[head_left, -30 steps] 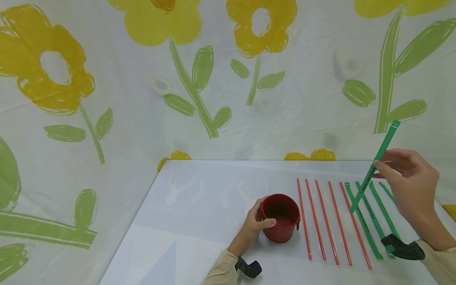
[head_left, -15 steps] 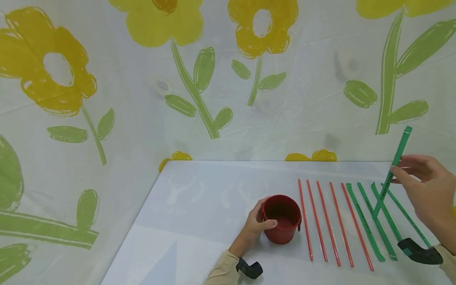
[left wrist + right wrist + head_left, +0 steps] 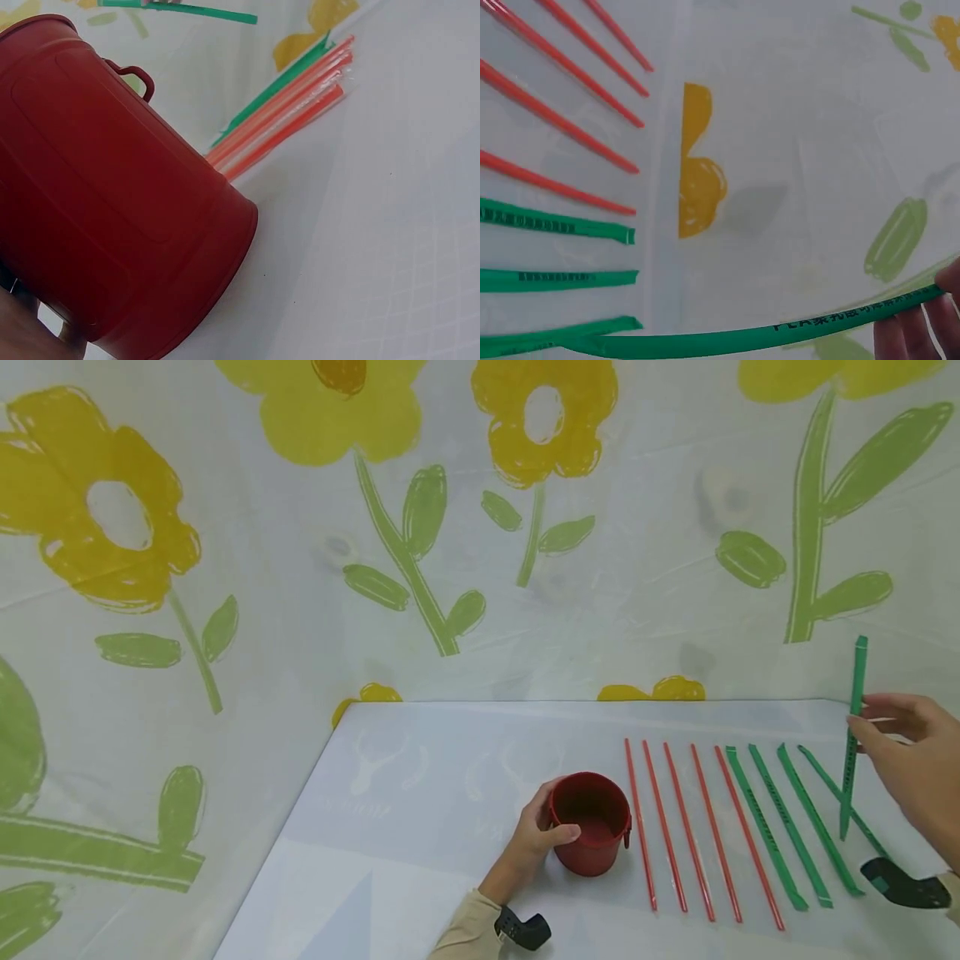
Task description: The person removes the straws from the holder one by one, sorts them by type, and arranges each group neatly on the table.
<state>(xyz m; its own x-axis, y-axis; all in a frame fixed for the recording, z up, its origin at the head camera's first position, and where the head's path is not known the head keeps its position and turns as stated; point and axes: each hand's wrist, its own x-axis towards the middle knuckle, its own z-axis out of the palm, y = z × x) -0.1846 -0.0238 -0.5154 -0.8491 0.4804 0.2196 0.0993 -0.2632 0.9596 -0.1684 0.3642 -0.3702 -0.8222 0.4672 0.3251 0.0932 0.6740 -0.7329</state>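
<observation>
My left hand grips a small red metal bucket from its left side, thumb over the rim; no contents show inside it. The bucket stands upright on the table, its wall filling much of the left wrist view. At the far right, my right hand pinches a green paper-wrapped straw near its middle. That straw is nearly upright, its lower end over the rightmost of several green wrapped straws lying in a row. Printed lettering shows on the held straw in the right wrist view.
Several red straws in clear wrappers lie roughly parallel between the bucket and the green ones. The white table meets a pale curtain with printed yellow flowers along its back and left.
My right hand has moved to the right with the green wrapped straw, which has swung from slanted to nearly upright. The left hand and bucket stay in place.
</observation>
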